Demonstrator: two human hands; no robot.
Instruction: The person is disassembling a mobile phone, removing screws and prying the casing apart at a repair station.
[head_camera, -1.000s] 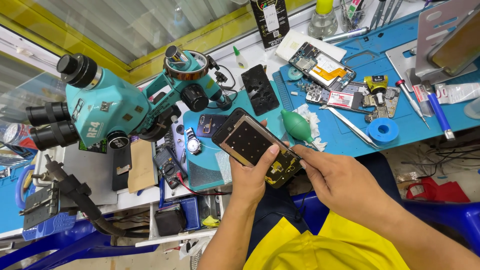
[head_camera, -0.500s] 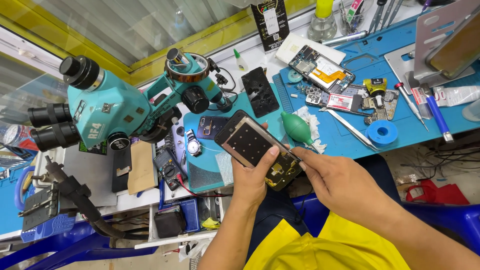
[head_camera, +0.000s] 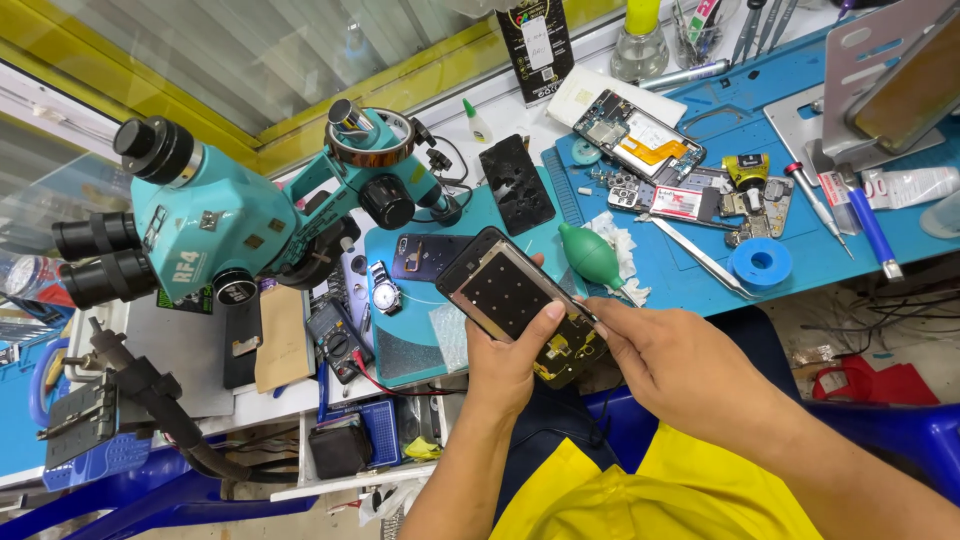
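My left hand (head_camera: 508, 362) grips an opened phone frame (head_camera: 510, 298), black with gold parts at its lower end, holding it tilted above the teal mat (head_camera: 400, 345). My thumb lies across the frame's lower part. My right hand (head_camera: 680, 365) sits at the frame's right edge, fingers pinched against that edge; whatever is between the fingertips is too small to make out. A green rubber air blower (head_camera: 592, 254) lies just beyond the frame on white tissue.
A teal stereo microscope (head_camera: 230, 225) stands at left. A wristwatch (head_camera: 385, 294), a dark phone back (head_camera: 425, 256) and a black screen (head_camera: 516, 184) lie on the bench. Disassembled phone boards (head_camera: 640, 135), tweezers (head_camera: 700, 258), a blue tape roll (head_camera: 760, 262) and screwdrivers (head_camera: 872, 225) cover the blue mat.
Both hands and the phone frame have stayed almost in place; the view has shifted slightly.
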